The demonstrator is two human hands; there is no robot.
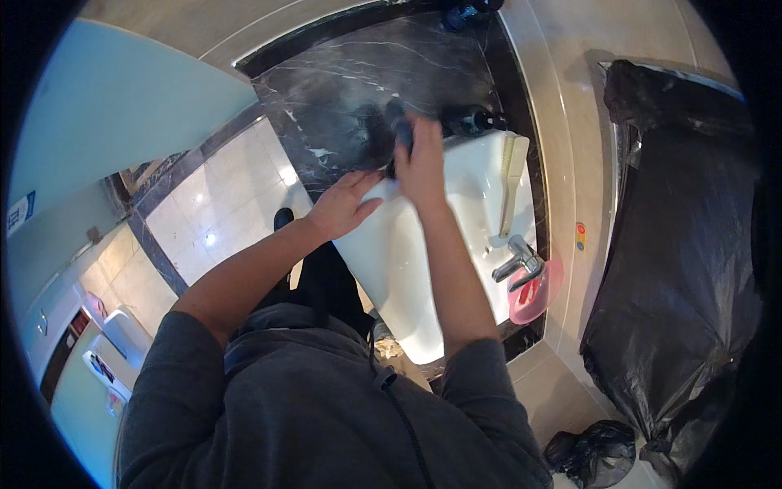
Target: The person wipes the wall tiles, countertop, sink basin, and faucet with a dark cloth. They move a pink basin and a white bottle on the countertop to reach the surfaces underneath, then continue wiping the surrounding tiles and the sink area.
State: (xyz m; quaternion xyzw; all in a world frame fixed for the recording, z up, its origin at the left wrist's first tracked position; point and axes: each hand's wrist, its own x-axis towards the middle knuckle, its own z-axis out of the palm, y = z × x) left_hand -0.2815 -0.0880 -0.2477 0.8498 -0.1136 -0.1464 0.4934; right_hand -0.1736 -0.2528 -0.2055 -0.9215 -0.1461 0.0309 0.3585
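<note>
My right hand is closed round a dark, bluish elongated thing above the far edge of the white sink. Motion blur hides what kind of thing it is. My left hand lies close by to the left, at the sink's edge, with its fingers stretched out toward the lower end of the dark thing. Whether its fingertips touch that thing cannot be made out. Both hands are over the border between the sink and the dark marble counter.
On the sink's right rim lies a pale long-handled brush, near the chrome faucet and a pink dish with red items. A dark bottle-like item is beyond the sink. A black plastic sheet hangs at right.
</note>
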